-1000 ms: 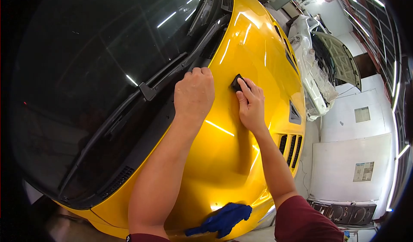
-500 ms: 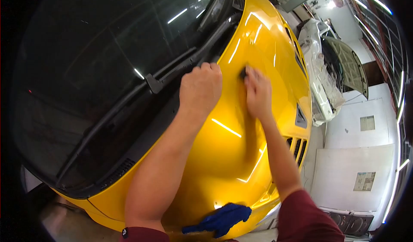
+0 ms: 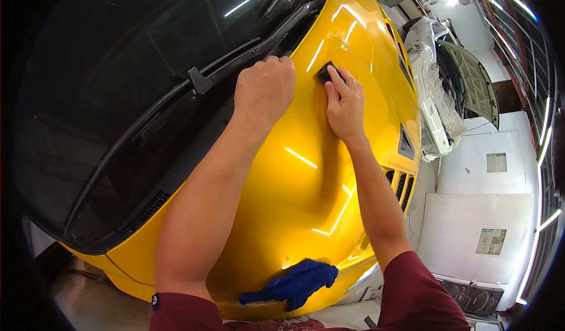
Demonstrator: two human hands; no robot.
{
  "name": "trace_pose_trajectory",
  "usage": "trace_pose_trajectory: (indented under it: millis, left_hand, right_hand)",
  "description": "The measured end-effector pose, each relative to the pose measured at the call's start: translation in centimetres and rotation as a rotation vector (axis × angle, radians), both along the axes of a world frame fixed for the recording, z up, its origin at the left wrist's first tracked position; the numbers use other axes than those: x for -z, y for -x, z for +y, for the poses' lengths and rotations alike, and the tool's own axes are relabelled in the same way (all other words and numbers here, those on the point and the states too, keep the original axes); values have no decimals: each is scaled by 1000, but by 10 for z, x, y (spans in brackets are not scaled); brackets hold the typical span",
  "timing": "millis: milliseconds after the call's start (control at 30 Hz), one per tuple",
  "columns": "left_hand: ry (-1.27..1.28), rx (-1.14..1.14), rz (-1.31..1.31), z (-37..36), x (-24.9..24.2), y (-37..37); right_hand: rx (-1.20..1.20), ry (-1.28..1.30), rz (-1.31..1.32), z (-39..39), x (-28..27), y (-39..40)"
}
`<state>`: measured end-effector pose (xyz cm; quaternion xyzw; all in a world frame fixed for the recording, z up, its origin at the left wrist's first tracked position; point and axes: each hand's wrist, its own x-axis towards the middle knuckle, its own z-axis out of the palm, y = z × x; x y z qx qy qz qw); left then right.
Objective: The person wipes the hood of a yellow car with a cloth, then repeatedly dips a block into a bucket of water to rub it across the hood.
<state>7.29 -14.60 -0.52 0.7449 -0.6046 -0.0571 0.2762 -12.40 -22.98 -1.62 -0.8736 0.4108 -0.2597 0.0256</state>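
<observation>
My right hand [image 3: 346,101] grips a small black block [image 3: 324,72], perhaps an applicator or a sanding block, against the glossy yellow car hood [image 3: 276,207]. Its fingers press on the block's right side. My left hand [image 3: 265,88] is curled into a fist at the hood's rear edge, beside the black windshield cowl. The back of that hand faces me, so what its fingers hold, if anything, is hidden. Small wet spots show on its skin. Closer to my body, a crumpled dark blue cloth [image 3: 297,284] lies on the hood, touched by neither hand.
Left of the hood are the dark windshield [image 3: 112,78] and a black wiper arm [image 3: 203,81]. Hood vents [image 3: 406,142] run along the right side. Beyond stands a white car [image 3: 432,90] partly wrapped in plastic, with its hood up. White panels [image 3: 477,225] and speakers [image 3: 474,298] are at right.
My right hand and the black block have moved forward and slightly left over the hood. My left hand also appears farther forward, and the view has shifted slightly.
</observation>
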Motion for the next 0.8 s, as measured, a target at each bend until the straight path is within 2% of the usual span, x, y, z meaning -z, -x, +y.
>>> trace_pose_trajectory:
  millis: [133,333,500,633,733,800]
  left_hand:
    - [19,-5,-15,-3,5,1]
    - [12,5,-6,-1,2,-1]
    - [38,-6,-16,-2,5,1]
    - [11,0,-14,-1,3,0]
    - [27,7,-25,-2,5,0]
    - [37,-10,-51,-3,5,2]
  right_hand:
    - [-44,-10,67,101,-2,39]
    - [-41,-30,24,46,-7,8]
    - [-84,-19,70,112,-2,50]
    - [-82,-9,42,26,-1,17]
    - [-47,-33,7,41,-1,16]
    - [-57,-72,51,92,-6,33]
